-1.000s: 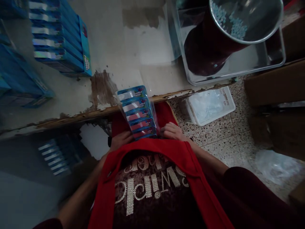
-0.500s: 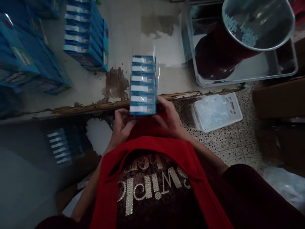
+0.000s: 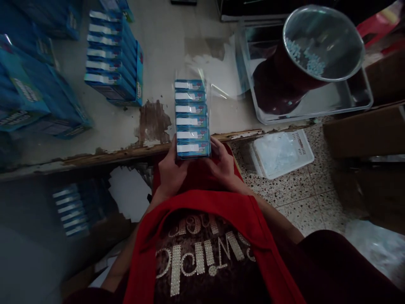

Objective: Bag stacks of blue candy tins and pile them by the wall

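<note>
I see the left hand [image 3: 171,171] and right hand [image 3: 225,164] equally near, flanking the near end of the wrapped pack [image 3: 192,120], fingers parted by its width and gripping it; its long axis points far, over the table [image 3: 152,55] edge.

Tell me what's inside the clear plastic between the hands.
Six blue boxes sit in a row inside the clear plastic, each showing a white strip to the camera. Their undersides and anything within the boxes are covered, so cannot be seen.
</note>
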`<state>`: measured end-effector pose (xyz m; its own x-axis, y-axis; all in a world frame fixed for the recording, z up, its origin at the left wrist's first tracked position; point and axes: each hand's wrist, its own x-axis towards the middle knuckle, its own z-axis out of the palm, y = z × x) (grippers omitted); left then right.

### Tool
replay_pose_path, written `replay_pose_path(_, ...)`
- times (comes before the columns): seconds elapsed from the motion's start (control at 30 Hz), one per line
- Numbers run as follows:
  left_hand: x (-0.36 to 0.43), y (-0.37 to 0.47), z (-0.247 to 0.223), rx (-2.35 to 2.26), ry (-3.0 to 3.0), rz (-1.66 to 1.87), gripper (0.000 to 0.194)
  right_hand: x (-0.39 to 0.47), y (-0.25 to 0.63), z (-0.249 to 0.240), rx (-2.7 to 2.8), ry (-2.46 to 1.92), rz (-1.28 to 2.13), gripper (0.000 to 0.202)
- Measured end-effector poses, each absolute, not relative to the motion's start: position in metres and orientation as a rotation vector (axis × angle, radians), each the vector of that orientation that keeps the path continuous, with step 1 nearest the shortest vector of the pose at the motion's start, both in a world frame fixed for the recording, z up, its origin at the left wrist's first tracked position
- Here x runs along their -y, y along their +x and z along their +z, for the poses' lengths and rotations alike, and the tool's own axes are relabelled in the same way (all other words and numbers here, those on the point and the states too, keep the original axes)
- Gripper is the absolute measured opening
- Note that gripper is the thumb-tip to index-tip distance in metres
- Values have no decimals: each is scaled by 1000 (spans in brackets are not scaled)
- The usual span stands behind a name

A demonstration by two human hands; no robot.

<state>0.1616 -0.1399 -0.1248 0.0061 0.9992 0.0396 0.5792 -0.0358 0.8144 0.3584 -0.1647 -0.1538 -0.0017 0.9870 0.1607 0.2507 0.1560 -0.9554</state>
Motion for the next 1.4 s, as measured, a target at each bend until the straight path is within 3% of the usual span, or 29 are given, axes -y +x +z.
replay_pose_path(0.27, 153, 170, -147, -1671, 1834, 1140, 43, 167, 360, -161, 1311, -1273, 794, 51)
replay_pose_path(0.5, 152, 176, -159, -1754, 1775, 1189, 41, 159, 361, -171, 1295, -1368, 697, 52)
replay_pose_path(0.57, 155, 174, -153, -1772, 1679, 1119, 57, 163, 366, -167, 1311, -1389, 721, 64)
replay_pose_path(0.67, 159, 159, -135, -1655, 1433, 1046, 126, 174, 381, -152, 1398, -1352, 786, 98)
replay_pose_path(0.7, 157, 152, -129, -1562, 1325, 1102, 140, 177, 387, -147, 1420, -1326, 807, 104)
replay_pose_path(0.73, 154, 145, -122, -1454, 1212, 1193, 142, 177, 394, -143, 1420, -1300, 825, 103)
replay_pose_path(0.87, 119, 135, -106, -1242, 901, 1410, 93, 142, 408, -131, 1196, -1258, 903, 73)
replay_pose_path(0.93, 97, 144, -104, -1173, 861, 1316, 83, 110, 403, -128, 1080, -1234, 987, 70)
replay_pose_path(1.2, 70, 188, -97, -845, 552, 1248, 75, 66, 384, -129, 1025, -1174, 1301, 91)
replay_pose_path(1.4, 92, 214, -88, -795, 567, 1260, 87, 88, 345, -110, 870, -1015, 1392, 87)
